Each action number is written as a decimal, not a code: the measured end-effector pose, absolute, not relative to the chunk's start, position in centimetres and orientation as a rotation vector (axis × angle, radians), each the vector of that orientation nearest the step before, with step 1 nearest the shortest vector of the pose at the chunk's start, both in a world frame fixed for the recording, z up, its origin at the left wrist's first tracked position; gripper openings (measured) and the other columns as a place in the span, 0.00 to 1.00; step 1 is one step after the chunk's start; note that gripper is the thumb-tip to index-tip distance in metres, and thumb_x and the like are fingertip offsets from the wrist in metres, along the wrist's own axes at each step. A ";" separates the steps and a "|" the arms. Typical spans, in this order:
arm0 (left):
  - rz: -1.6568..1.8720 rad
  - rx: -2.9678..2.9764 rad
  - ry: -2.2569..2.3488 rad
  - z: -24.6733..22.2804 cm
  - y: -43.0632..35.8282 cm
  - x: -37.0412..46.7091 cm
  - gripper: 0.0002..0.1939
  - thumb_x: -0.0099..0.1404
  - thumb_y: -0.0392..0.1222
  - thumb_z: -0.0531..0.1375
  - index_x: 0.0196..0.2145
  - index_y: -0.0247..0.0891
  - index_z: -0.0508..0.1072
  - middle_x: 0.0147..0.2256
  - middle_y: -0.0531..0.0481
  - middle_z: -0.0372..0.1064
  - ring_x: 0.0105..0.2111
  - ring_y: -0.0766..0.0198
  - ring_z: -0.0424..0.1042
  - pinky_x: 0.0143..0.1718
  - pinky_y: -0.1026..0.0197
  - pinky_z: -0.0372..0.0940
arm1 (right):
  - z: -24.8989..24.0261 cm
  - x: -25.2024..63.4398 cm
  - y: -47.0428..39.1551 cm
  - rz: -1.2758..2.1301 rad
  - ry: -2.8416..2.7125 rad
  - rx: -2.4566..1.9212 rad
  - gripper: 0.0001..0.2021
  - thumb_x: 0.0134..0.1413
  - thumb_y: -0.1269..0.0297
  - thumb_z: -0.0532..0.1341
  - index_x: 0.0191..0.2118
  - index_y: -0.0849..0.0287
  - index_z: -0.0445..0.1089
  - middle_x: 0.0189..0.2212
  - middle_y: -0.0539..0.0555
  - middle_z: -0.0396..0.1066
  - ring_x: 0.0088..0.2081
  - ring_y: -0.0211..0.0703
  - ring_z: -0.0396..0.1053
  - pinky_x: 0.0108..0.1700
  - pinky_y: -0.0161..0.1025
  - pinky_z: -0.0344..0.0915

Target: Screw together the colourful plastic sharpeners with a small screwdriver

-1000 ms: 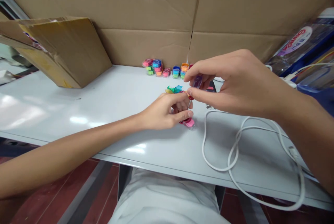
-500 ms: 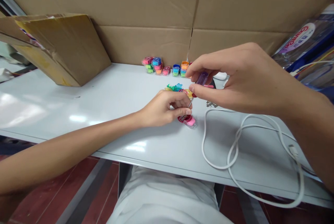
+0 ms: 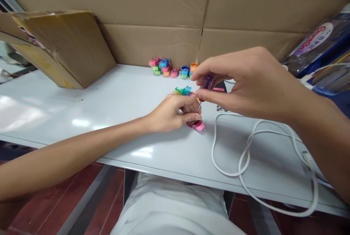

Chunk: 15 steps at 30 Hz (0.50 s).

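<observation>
Your right hand point(image 3: 246, 81) pinches the purple handle of a small screwdriver point(image 3: 205, 84) between thumb and fingertips, the thin shaft running down to the pink piece point(image 3: 197, 125). Your left hand point(image 3: 171, 114) is curled closed around that piece, pressing it to the white table point(image 3: 82, 111) just under your right fingertips. You look to be mid-way through driving a screw; the next move likely calls for keeping the shaft upright and the piece pinned while you twist. Beyond your left fingers lie loose green and blue bits point(image 3: 182, 91); farther back a row of coloured stacks point(image 3: 169, 70) sits against the cardboard wall point(image 3: 153, 41). A white cable point(image 3: 246, 158) loops below your right wrist. Since half a second ago the handle has tipped more upright, and your left grip has barely shifted.
</observation>
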<state>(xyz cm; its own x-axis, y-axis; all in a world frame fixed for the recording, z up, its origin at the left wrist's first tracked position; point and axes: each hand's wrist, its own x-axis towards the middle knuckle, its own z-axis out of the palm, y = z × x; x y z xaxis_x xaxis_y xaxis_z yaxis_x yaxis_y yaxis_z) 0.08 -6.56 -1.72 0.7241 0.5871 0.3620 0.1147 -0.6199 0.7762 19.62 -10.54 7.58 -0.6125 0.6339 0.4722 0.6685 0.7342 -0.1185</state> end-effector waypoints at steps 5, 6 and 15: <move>0.750 2.193 0.545 -1.3 -6.7 -0.1 0.07 0.65 0.36 0.62 0.29 0.35 0.73 0.31 0.47 0.77 0.32 0.65 0.74 0.30 0.64 0.66 | 7.4 19.8 -10.4 -0.111 -2.452 -1.004 0.07 0.58 0.65 0.65 0.43 0.52 0.76 0.33 0.51 0.80 0.31 0.46 0.75 0.36 0.44 0.68; 0.737 2.199 0.553 -1.3 -6.7 -0.2 0.05 0.65 0.36 0.62 0.30 0.35 0.73 0.32 0.47 0.77 0.32 0.64 0.74 0.31 0.63 0.67 | 7.3 19.8 -10.4 -0.114 -2.451 -1.009 0.07 0.58 0.64 0.65 0.43 0.52 0.76 0.32 0.51 0.80 0.31 0.46 0.75 0.36 0.43 0.67; 0.716 2.167 0.501 -1.2 -6.6 -0.3 0.06 0.59 0.28 0.60 0.32 0.34 0.75 0.32 0.47 0.78 0.34 0.63 0.76 0.33 0.63 0.70 | 7.1 19.7 -10.3 -0.072 -2.475 -0.968 0.08 0.58 0.64 0.66 0.44 0.54 0.75 0.34 0.53 0.81 0.31 0.45 0.76 0.34 0.42 0.66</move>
